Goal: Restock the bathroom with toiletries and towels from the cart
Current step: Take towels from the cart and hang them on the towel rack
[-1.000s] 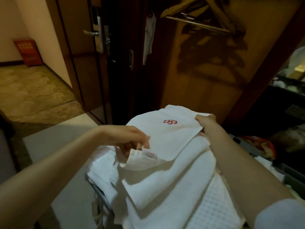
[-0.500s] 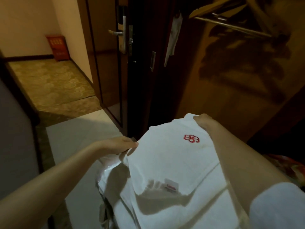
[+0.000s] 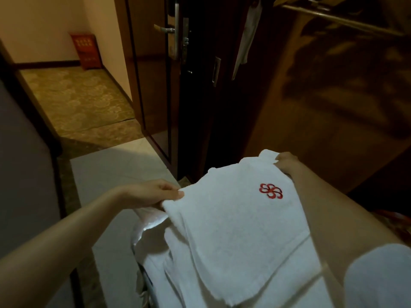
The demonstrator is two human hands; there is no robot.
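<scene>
A white hand towel (image 3: 231,225) with a red flower emblem (image 3: 270,191) stitched near its far edge is held spread between both hands, low in front of the person. It hangs just over a stack of folded white towels (image 3: 155,272), and its near end drapes down onto that stack.

The left hand (image 3: 151,193) pinches the towel's left corner, with the thumb on top and the fingers (image 3: 171,200) curled under the cloth. The right hand (image 3: 287,162) grips the far right corner, its fingers closed round the bunched edge. A white sleeve (image 3: 378,278) covers the upper right arm.

At the stack's left side is something shiny and crinkled (image 3: 144,227), possibly a plastic liner; the dim light makes it hard to tell.

Beyond the towels a dark wooden door (image 3: 153,90) with a metal lever handle (image 3: 163,30) stands open onto patterned carpet (image 3: 73,101). A red box (image 3: 85,51) sits against the far wall. To the right are a wooden panel (image 3: 322,103) and a hanging rail (image 3: 340,17).
</scene>
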